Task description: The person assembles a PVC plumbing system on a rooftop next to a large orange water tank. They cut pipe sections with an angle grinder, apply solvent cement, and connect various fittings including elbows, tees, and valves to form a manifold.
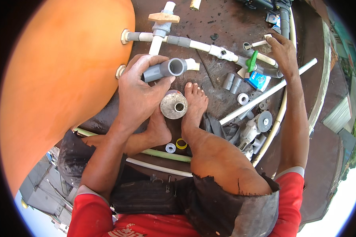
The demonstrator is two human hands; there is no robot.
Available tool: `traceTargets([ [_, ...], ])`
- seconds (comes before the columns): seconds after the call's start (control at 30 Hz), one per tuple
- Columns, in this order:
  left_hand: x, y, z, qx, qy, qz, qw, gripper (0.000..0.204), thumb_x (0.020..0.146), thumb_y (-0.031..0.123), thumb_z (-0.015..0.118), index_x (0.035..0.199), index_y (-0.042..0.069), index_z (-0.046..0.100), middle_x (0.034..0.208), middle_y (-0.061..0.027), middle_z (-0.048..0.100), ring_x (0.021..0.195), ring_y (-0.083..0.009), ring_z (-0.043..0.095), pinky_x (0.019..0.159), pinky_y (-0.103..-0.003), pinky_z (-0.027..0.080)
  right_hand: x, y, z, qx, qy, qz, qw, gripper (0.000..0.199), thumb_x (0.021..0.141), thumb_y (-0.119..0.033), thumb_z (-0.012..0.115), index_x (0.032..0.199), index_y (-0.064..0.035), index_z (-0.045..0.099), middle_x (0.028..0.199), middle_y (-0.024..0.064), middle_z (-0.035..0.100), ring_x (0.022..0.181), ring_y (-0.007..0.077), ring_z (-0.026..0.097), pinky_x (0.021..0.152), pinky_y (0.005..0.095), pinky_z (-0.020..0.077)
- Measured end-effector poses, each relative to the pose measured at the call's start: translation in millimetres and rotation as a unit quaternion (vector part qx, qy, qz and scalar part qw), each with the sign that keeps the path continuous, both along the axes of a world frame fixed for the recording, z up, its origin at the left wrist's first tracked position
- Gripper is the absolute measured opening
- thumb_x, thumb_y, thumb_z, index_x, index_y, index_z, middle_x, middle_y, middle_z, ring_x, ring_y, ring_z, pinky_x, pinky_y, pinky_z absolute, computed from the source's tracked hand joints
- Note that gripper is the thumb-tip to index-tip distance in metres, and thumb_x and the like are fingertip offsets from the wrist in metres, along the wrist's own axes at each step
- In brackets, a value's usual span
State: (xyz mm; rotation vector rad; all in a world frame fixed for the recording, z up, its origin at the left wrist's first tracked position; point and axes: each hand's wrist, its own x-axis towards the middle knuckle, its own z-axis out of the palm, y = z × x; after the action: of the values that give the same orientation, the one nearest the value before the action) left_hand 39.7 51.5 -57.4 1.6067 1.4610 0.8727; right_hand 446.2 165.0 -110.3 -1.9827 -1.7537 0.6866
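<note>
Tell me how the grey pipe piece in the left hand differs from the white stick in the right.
The grey pipe piece is thick; the white stick is thin. The pipe piece shows a wide round opening at one end; the stick shows none. The left hand wraps around the pipe piece, while the right hand holds the stick by one end.

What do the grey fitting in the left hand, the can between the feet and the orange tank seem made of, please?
Grey fitting: probably plastic, satin, judging by its even colour and smooth wall.
Can: likely metal, dull and stained, given its greyish top and shiny-rimmed opening.
Orange tank: perhaps plastic, given its smooth, softly shining curve; painted metal remains possible.
</note>
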Motion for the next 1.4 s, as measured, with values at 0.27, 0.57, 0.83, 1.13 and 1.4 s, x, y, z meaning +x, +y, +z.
traceTargets([
  [0.27, -9, 4, 13, -0.001, -0.007, 0.03, 1.0, 0.032, 0.089, 0.0, 0.085, 0.119, -0.002, 0.075, 0.115, -0.0063, 0.073, 0.106, -0.0128, 0.071, 0.088, -0.029, 0.06, -106, -128, 19, 0.051, 0.213, 0.224, 0.949, 0.042, 0.091, -0.012, 0.083, 0.128, 0.0043, 0.072, 0.112, 0.014, 0.068, 0.09, 0.0214, 0.072, 0.082, 0.0361, 0.0609],
  [0.57, -8, 3, 26, -0.022, -0.009, 0.04, 0.999, 0.034, 0.088, 0.0, 0.085, 0.12, -0.002, 0.075, 0.115, -0.0063, 0.071, 0.104, -0.0138, 0.072, 0.088, -0.03, 0.061, -176, -171, -61, 0.062, 0.105, 0.455, 0.882, 0.039, 0.087, -0.022, 0.081, 0.123, -0.0099, 0.074, 0.117, 0.0168, 0.064, 0.115, 0.0451, 0.067, 0.095, 0.06, 0.0581],
  [0.83, -8, 2, 20, -0.003, -0.002, 0.052, 0.999, 0.035, 0.086, 0.001, 0.086, 0.119, -0.002, 0.075, 0.114, -0.0084, 0.074, 0.105, -0.015, 0.072, 0.089, -0.032, 0.06, -196, -189, -96, 0.131, -0.01, 0.44, 0.889, 0.03, 0.092, -0.025, 0.071, 0.116, -0.0074, 0.076, 0.122, 0.024, 0.064, 0.117, 0.0576, 0.065, 0.098, 0.0729, 0.0513],
  [1.13, -10, 3, 21, 0.008, 0.025, 0.039, 0.999, 0.035, 0.09, 0.0, 0.084, 0.123, -0.003, 0.072, 0.117, -0.0048, 0.072, 0.105, -0.0122, 0.069, 0.09, -0.03, 0.059, -127, -181, -56, -0.017, 0.322, 0.096, 0.942, 0.04, 0.09, -0.008, 0.082, 0.127, 0.0028, 0.071, 0.116, 0.012, 0.069, 0.099, 0.0191, 0.071, 0.08, 0.0361, 0.0611],
  [1.4, -8, 6, 15, 0.0, 0.014, 0.033, 0.999, 0.035, 0.09, -0.001, 0.083, 0.123, -0.003, 0.072, 0.113, -0.006, 0.074, 0.102, -0.0122, 0.07, 0.087, -0.03, 0.061, -41, -111, -23, 0.211, 0.143, -0.163, 0.953, 0.038, 0.096, -0.018, 0.086, 0.124, 0.0047, 0.074, 0.1, 0.0077, 0.069, 0.082, 0.0116, 0.067, 0.07, 0.0295, 0.0579],
])
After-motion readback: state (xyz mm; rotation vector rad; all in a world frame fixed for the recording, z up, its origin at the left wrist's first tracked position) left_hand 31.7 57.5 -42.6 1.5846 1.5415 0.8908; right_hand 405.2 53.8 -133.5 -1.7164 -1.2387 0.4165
